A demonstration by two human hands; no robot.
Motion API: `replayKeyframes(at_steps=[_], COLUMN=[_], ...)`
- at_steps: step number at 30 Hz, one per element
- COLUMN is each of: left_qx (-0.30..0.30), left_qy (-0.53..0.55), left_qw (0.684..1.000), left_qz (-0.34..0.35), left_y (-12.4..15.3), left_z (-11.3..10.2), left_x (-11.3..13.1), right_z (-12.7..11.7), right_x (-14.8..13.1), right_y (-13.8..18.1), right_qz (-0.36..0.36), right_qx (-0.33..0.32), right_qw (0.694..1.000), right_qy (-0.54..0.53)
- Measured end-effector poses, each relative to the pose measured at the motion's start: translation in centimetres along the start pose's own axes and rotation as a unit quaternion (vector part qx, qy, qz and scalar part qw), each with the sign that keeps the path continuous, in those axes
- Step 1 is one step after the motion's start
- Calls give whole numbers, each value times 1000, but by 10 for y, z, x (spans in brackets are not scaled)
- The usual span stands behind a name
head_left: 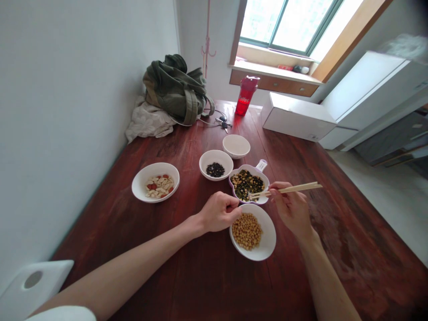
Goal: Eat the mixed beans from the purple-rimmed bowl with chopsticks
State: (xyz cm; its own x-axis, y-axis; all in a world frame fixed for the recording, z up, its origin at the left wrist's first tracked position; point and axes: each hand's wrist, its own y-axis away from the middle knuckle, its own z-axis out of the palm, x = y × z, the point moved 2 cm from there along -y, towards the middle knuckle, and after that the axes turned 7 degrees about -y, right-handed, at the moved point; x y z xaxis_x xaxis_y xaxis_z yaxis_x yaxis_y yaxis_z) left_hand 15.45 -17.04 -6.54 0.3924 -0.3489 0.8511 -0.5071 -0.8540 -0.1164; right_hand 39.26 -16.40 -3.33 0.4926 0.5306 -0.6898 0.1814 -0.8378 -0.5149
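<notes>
My right hand (pixel 292 209) is closed around a pair of wooden chopsticks (pixel 299 187). Their tips reach into a purple-rimmed dish with a short handle (pixel 261 165), among mixed dark and yellow beans (pixel 246 183). Close by, my left hand (pixel 220 211) pinches the left rim of a white bowl (pixel 267 236) of yellow soybeans (pixel 246 231). Behind it, a second white bowl (pixel 209 159) has black beans (pixel 215 169) at its bottom. Farther back, a white bowl (pixel 236 145) shows no contents.
On the left stands a white bowl (pixel 138 187) with pale slices and red-brown pieces. Along the back are a green bag (pixel 174 89), keys (pixel 224 122), a red bottle (pixel 245 96) and a white box (pixel 297 118). A white chair back (pixel 50 272) shows at lower left.
</notes>
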Motion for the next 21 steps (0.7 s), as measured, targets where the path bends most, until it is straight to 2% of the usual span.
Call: replayKeyframes(at_steps=[14, 21], left_qx=[8, 7], left_qy=[-5, -3], left_qw=[1000, 1000], left_qz=[8, 11], left_y=[0, 0], left_z=[-1, 0], left_x=[1, 1], right_z=[1, 1], right_x=[-5, -3], right_y=[-3, -2], right_qz=[-9, -8], right_qx=[-4, 17], right_qw=[1000, 1000], right_qy=[22, 23])
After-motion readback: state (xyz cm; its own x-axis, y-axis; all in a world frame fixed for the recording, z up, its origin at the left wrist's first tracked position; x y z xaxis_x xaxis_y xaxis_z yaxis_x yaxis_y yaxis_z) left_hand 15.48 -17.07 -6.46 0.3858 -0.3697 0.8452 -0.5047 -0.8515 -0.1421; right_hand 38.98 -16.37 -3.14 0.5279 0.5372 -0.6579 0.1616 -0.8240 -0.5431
